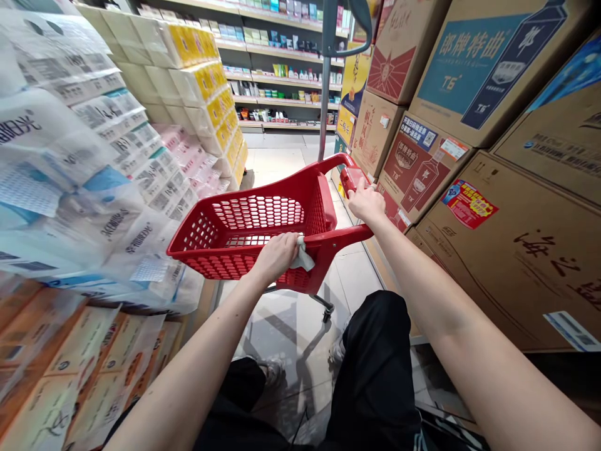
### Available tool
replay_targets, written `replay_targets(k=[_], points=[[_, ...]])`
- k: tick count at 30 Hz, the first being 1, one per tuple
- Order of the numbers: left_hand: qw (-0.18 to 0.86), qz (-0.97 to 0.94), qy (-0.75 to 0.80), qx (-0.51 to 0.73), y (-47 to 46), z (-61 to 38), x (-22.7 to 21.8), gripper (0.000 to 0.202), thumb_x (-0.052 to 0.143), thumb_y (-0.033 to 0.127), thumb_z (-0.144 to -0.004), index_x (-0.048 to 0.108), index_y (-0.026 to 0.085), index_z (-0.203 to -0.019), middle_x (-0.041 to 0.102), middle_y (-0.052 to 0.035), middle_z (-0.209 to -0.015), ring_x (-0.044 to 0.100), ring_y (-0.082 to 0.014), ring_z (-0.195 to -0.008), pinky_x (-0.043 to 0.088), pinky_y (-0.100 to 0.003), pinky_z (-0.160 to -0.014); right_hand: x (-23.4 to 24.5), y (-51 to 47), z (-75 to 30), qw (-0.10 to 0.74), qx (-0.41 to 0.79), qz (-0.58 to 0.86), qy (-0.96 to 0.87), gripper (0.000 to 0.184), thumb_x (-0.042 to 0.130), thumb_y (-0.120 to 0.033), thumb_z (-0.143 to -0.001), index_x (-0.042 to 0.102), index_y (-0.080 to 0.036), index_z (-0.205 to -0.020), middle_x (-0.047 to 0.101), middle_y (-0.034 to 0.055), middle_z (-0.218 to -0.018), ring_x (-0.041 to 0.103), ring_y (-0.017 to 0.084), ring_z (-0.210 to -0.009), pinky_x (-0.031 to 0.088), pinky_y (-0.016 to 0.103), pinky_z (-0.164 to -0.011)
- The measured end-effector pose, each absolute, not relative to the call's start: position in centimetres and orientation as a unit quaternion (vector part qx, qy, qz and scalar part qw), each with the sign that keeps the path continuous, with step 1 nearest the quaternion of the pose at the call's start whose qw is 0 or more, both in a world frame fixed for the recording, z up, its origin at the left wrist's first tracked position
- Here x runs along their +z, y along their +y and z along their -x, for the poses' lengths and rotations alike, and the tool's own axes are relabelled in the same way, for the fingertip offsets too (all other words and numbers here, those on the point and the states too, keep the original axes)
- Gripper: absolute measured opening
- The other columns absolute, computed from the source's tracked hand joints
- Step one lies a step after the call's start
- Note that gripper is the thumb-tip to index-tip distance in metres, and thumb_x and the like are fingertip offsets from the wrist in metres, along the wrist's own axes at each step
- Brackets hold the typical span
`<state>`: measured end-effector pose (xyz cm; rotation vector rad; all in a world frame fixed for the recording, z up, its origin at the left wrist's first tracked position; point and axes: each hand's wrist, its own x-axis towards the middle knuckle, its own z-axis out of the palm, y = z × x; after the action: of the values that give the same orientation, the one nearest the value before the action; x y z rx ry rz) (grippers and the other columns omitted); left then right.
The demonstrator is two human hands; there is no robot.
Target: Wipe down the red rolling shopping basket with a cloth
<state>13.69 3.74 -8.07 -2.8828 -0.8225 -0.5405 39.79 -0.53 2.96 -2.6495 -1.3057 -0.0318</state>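
A red plastic shopping cart (323, 247) with a perforated basket stands sideways in front of me, and its basket shows no goods. My left hand (277, 255) is closed around a crumpled white cloth (304, 255) at the basket's near rim. Part of the cloth hangs down outside the rim, and the fingers' far side is hidden. On the cart's red handle (351, 178), at the right end, my right hand (367, 202) grips with fingers curled over it. A caster wheel (327, 312) shows below the basket, close to my feet.
Stacked cardboard cartons (516, 250) line the right side. Plastic-wrapped tissue packs (94, 150) pile high on the left, with orange packs (103, 369) below. A grey pole (325, 94) rises behind the cart. Stocked shelves (291, 80) stand beyond the tiled floor (277, 156).
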Motion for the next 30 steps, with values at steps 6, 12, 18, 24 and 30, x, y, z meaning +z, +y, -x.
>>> replay_targets(k=[6,12,18,24,30], points=[[0.072,0.932,-0.320,-0.151,6.0,-8.0,-9.9,0.029,0.030,0.030,-0.095,0.050,0.017,-0.111,0.060,-0.0114,-0.099,0.055,-0.0245,-0.092,0.043,-0.039,-0.085,2.9,-0.5,-39.8,0.094,-0.012,0.889,-0.448,0.065,0.026,-0.047,-0.096,0.017,-0.010,-0.149,0.040,0.0287,-0.136,0.055,0.035,-0.115,0.041,0.047,-0.092],[0.105,0.914,-0.364,-0.145,6.5,-5.9,-10.5,0.030,0.032,0.026,-0.095,0.048,0.013,-0.116,0.060,-0.0135,-0.105,0.052,-0.0250,-0.097,0.041,-0.040,-0.092,3.2,-0.6,-39.5,0.091,-0.015,0.890,-0.446,0.065,0.027,-0.045,-0.096,0.016,-0.009,-0.150,0.039,0.0299,-0.138,0.054,0.035,-0.116,0.041,0.047,-0.093],[0.055,0.933,-0.316,-0.161,3.6,-11.9,-8.7,0.029,0.030,0.022,-0.095,0.051,0.013,-0.113,0.062,-0.0125,-0.100,0.055,-0.0243,-0.093,0.042,-0.038,-0.086,3.1,-0.6,-39.5,0.087,-0.019,0.894,-0.439,0.065,0.027,-0.045,-0.096,0.015,-0.010,-0.150,0.038,0.0305,-0.138,0.055,0.035,-0.116,0.041,0.047,-0.093],[0.049,0.931,-0.310,-0.186,3.6,-12.5,-8.8,0.032,0.028,0.028,-0.096,0.050,0.014,-0.114,0.062,-0.0130,-0.102,0.056,-0.0255,-0.095,0.042,-0.038,-0.085,3.2,-0.5,-40.1,0.087,-0.024,0.886,-0.454,0.065,0.027,-0.044,-0.096,0.018,-0.009,-0.149,0.041,0.0296,-0.136,0.056,0.034,-0.115,0.042,0.046,-0.093],[0.086,0.911,-0.371,-0.160,7.0,-5.4,-10.7,0.030,0.034,0.032,-0.093,0.054,0.014,-0.107,0.062,-0.0160,-0.098,0.056,-0.0290,-0.094,0.041,-0.041,-0.086,3.3,-0.4,-40.3,0.093,-0.017,0.884,-0.458,0.065,0.029,-0.044,-0.095,0.018,-0.009,-0.149,0.041,0.0294,-0.136,0.056,0.035,-0.115,0.042,0.045,-0.092]])
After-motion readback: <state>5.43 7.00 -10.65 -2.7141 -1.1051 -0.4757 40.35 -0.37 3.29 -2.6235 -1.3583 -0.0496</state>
